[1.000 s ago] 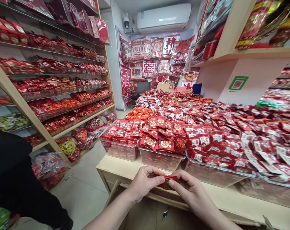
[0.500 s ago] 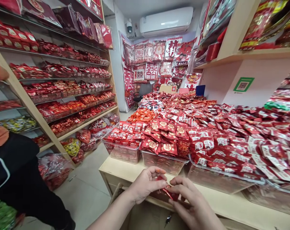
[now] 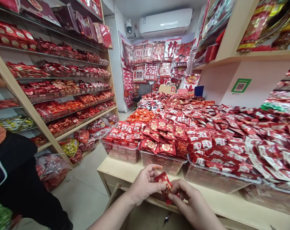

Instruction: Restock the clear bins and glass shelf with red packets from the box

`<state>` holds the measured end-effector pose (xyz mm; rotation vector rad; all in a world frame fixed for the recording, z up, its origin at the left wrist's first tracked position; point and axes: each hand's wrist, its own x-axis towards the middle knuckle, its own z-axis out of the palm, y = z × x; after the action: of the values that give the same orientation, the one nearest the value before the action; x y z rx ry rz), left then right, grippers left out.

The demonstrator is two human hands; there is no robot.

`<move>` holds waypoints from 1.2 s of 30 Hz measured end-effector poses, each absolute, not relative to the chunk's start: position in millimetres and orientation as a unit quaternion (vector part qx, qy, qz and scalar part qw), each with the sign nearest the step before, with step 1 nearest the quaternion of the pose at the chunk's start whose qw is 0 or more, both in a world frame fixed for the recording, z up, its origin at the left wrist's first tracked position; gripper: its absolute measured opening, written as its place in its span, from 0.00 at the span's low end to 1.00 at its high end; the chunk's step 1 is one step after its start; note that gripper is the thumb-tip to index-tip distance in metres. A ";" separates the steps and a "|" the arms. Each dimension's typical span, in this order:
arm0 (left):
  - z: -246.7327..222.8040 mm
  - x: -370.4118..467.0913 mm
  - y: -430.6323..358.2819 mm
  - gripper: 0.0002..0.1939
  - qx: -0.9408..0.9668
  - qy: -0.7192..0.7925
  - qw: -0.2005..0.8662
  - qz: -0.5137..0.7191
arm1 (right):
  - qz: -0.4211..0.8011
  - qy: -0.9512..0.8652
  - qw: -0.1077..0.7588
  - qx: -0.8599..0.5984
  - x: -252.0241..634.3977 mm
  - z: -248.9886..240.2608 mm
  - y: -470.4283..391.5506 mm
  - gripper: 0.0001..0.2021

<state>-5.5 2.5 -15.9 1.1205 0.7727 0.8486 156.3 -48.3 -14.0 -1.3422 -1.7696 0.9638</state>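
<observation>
Between my two hands is a small red candy packet (image 3: 163,182) with gold print, held above the front edge of the wooden counter (image 3: 125,170). My left hand (image 3: 148,185) grips its left side, thumb on the front face. The lower right part of the packet is pinched by my right hand (image 3: 184,195), thumb against it and fingers curled behind. Just beyond my hands stands a clear plastic bin (image 3: 161,163), heaped with red packets (image 3: 167,148) bearing round gold emblems, similar to the one I hold.
More clear bins (image 3: 219,179) of red packets stand along the counter to the right. Below my hands is an opened drawer (image 3: 113,195) with keys (image 3: 167,219) hanging near it. A person in dark clothes (image 3: 22,179) stands at left, before stocked shelves (image 3: 70,83).
The packet has turned upward so its printed front now faces me. My right fingers have drawn in to pinch its lower edge. The view has shifted slightly.
</observation>
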 end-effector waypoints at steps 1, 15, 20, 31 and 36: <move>-15.5 -5.5 2.6 0.26 0.501 0.349 0.696 0.379 | 0.391 -0.666 0.361 -0.522 155.8 -14.4 -47.6 0.07; -16.3 -2.3 3.8 0.21 0.470 0.343 0.691 0.430 | 0.562 -0.462 0.483 -0.487 157.6 -3.3 -41.0 0.18; -18.5 -2.4 5.2 0.19 0.469 0.343 0.697 0.420 | 0.584 -0.438 0.481 -0.485 159.0 -1.6 -41.9 0.19; -15.6 -1.1 0.9 0.20 0.529 0.331 0.685 0.375 | 0.578 -0.500 0.452 -0.460 157.7 -11.2 -41.8 0.19; -16.8 -1.2 -1.5 0.22 0.564 0.313 0.675 0.359 | 0.563 -0.546 0.431 -0.446 156.4 -15.6 -43.0 0.13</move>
<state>-1.2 -1.5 -16.8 1.2683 0.7029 0.8066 156.4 -43.0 -15.6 -1.1123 -1.3624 1.4047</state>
